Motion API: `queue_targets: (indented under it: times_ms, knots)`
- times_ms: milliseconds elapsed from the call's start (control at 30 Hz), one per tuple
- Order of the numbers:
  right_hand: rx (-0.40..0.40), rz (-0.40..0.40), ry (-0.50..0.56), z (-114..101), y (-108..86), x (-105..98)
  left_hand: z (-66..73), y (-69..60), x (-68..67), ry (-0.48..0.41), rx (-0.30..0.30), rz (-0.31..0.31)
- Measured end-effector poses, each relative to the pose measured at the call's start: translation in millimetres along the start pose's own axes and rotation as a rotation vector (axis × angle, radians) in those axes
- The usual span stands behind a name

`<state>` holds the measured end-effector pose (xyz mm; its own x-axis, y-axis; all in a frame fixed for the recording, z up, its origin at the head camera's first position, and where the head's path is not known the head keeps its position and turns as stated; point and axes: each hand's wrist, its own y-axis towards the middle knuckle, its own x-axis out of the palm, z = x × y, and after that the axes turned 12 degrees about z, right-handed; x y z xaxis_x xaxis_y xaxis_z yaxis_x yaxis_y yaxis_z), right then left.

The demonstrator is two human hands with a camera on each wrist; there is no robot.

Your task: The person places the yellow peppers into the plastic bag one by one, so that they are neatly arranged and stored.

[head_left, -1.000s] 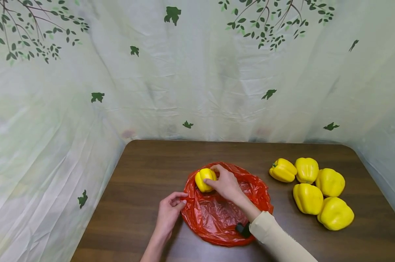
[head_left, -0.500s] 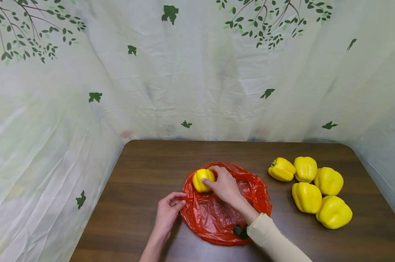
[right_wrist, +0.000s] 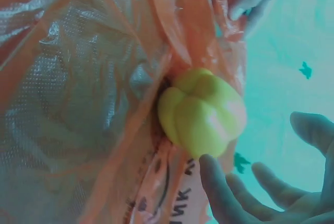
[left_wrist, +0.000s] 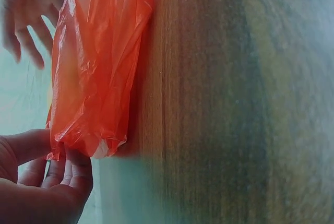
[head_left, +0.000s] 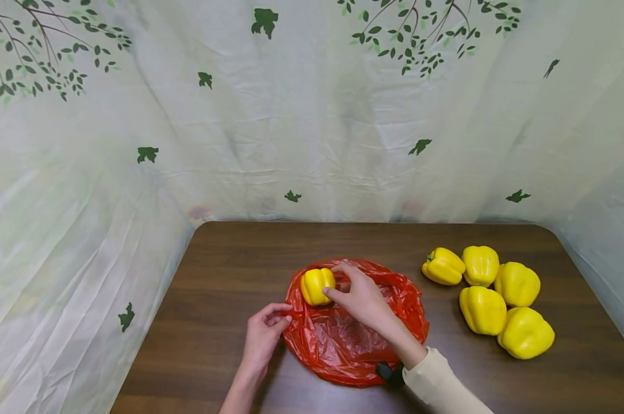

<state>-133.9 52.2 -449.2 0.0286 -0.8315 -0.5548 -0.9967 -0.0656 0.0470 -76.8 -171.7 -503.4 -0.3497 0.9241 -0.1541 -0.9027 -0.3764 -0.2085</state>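
Observation:
A red plastic bag [head_left: 343, 345] lies spread with its mouth up on the brown table. Inside its far left part sits a yellow bell pepper [head_left: 316, 286], also visible as the pepper [right_wrist: 201, 114] in the right wrist view. My left hand [head_left: 264, 339] pinches the bag's left rim between thumb and fingers; the left wrist view shows the film [left_wrist: 99, 67] bunched at the fingertips. My right hand [head_left: 362, 296] is over the bag, just right of the pepper. Its fingers are spread and loose, with one fingertip [right_wrist: 209, 164] at the pepper's edge; whether it touches, I cannot tell.
Several more yellow bell peppers [head_left: 479, 310] lie grouped on the right of the table [head_left: 229, 259]. A small black device [head_left: 390, 374] is at my right wrist. Pale cloth [head_left: 312, 115] printed with leaves hangs behind and beside the table.
My right hand has loosened its grip on the pepper and drawn slightly to the right. The pepper stays in the bag's far left part. My left hand keeps its pinch on the rim.

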Motion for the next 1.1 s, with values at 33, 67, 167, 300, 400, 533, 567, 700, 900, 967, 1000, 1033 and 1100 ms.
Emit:
queue_targets:
  times_ms: [33, 67, 167, 300, 400, 533, 567, 700, 900, 967, 1000, 1033, 1100]
  knots:
    - [0.001, 0.002, 0.004, 0, -2.3, -2, 0.2, -0.4, 0.1, 0.002, 0.000, 0.003]
    - [0.007, 0.005, 0.011, 0, -4.8, -5, 0.2, -0.6, 0.3, 0.003, -0.001, 0.004]
    - [0.021, 0.021, 0.020, 0, -12.5, -12, 0.1, -1.2, 1.0, 0.008, -0.002, 0.012]
    - [0.027, 0.039, 0.026, 1, -22.1, -22, -1.0, -1.5, 1.4, 0.009, 0.007, 0.028]
    - [0.039, 0.048, 0.025, 3, -29.0, -31, -2.7, -1.3, 1.6, 0.002, 0.030, 0.036]
    - [0.069, 0.051, 0.043, 7, -36.9, -44, -4.1, -1.4, 1.3, -0.011, 0.041, 0.045]
    - [0.078, 0.052, 0.052, 9, -38.5, -47, -4.1, -1.4, 1.1, -0.009, 0.041, 0.048]
    - [0.106, 0.057, 0.107, 15, -44.8, -59, -3.4, -1.6, 0.2, 0.002, 0.028, 0.057]
    - [0.041, 0.091, 0.108, 27, -52.2, -73, -1.7, -1.6, 0.9, 0.015, 0.028, 0.058]
    - [0.023, 0.095, 0.109, 31, -55.1, -76, -0.9, -1.2, 0.9, 0.016, 0.024, 0.058]
    - [0.020, 0.095, 0.114, 33, -56.9, -78, -0.5, -1.3, 0.9, 0.015, 0.023, 0.058]
    - [0.020, 0.097, 0.119, 36, -59.1, -79, -0.1, -1.3, 0.8, 0.014, 0.021, 0.056]
    - [0.023, 0.105, 0.126, 41, -64.4, -82, 0.3, -1.5, 0.4, 0.011, 0.015, 0.053]
